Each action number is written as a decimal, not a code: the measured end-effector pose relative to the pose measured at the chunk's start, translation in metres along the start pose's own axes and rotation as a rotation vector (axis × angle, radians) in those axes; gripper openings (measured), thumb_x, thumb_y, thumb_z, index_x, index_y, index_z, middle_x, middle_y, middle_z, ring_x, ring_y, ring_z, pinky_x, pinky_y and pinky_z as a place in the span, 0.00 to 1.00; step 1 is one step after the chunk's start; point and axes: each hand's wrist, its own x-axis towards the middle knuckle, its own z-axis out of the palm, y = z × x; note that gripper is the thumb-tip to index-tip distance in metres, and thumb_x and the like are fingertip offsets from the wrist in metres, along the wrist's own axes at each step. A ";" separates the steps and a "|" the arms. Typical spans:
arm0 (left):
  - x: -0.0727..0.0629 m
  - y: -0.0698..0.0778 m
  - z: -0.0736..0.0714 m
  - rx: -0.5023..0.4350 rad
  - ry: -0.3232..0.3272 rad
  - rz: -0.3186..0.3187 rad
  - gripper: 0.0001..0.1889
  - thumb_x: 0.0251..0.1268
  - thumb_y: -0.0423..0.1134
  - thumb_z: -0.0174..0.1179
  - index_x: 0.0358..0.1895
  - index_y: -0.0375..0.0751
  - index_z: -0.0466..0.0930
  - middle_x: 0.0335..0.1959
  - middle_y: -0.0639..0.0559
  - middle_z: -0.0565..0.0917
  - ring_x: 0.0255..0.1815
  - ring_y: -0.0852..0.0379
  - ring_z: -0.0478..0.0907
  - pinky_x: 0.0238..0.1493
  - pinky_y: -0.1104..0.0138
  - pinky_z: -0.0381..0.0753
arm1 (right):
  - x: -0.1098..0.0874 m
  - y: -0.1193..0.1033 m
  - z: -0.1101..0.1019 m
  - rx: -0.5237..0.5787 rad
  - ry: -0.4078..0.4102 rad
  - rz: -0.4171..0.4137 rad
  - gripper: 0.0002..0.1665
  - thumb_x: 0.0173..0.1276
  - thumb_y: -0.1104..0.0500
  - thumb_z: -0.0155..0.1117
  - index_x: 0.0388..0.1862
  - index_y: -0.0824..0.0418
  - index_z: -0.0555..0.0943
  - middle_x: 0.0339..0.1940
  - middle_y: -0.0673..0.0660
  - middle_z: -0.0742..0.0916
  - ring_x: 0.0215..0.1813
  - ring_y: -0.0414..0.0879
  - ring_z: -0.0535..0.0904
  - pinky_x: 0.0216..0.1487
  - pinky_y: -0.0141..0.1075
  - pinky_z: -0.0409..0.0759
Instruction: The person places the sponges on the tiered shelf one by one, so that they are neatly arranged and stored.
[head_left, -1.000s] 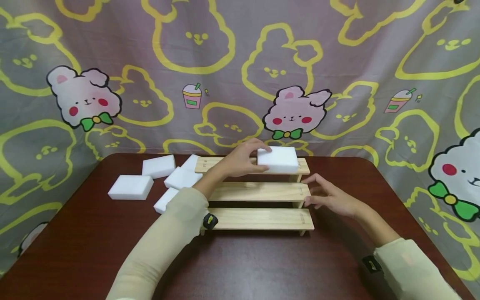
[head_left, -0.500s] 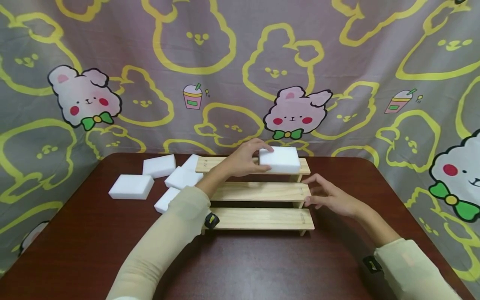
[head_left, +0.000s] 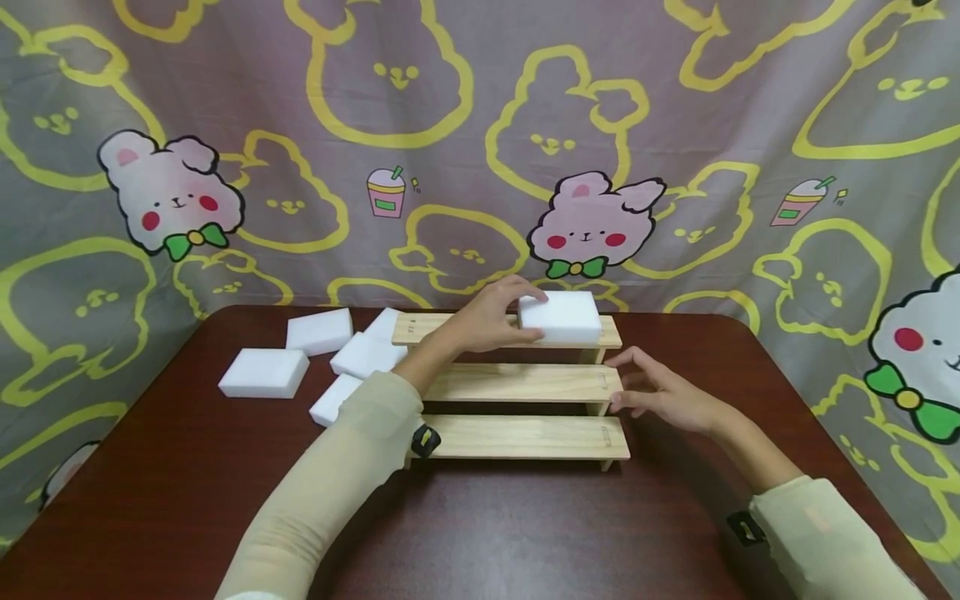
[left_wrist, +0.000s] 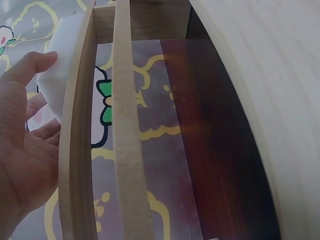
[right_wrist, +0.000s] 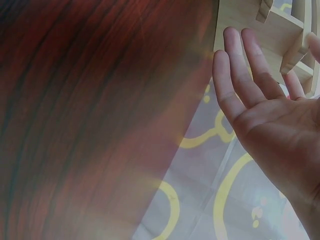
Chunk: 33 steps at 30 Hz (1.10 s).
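Note:
My left hand (head_left: 491, 318) grips a white foam block (head_left: 560, 317) by its left end. That block lies flat near the right end of the top step of a three-tier wooden rack (head_left: 517, 383). In the left wrist view the thumb presses on one side of the block (left_wrist: 66, 52), and part of the fingers is hidden behind the rack's edge. My right hand (head_left: 671, 400) is at the rack's right end, its fingertips at the middle step. Seen from the right wrist, several fingers (right_wrist: 235, 75) are extended beside the rack and hold nothing.
Several loose white foam blocks lie left of the rack, among them a front-left one (head_left: 262, 372), a rear one (head_left: 318, 332) and one beside the rack (head_left: 366, 356). A dark red-brown table (head_left: 480, 525) bears everything. A patterned curtain (head_left: 450, 150) hangs behind.
My left hand and the foam block have shifted very slightly right along the top step. The right hand stays in place at the rack's end.

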 end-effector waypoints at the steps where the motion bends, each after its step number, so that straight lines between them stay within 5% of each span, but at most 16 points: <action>1: 0.000 0.000 0.000 -0.002 0.000 0.000 0.27 0.61 0.39 0.75 0.63 0.35 0.80 0.64 0.39 0.76 0.59 0.47 0.74 0.62 0.61 0.78 | 0.000 0.000 0.000 0.000 0.000 0.000 0.28 0.77 0.59 0.64 0.67 0.65 0.63 0.50 0.65 0.85 0.50 0.59 0.86 0.48 0.52 0.82; 33: -0.005 0.002 0.001 0.026 -0.014 0.000 0.29 0.63 0.40 0.74 0.66 0.36 0.78 0.67 0.39 0.74 0.66 0.44 0.72 0.68 0.56 0.73 | -0.001 0.003 0.003 0.004 0.004 -0.020 0.28 0.77 0.60 0.64 0.67 0.65 0.63 0.49 0.65 0.85 0.49 0.58 0.86 0.47 0.53 0.82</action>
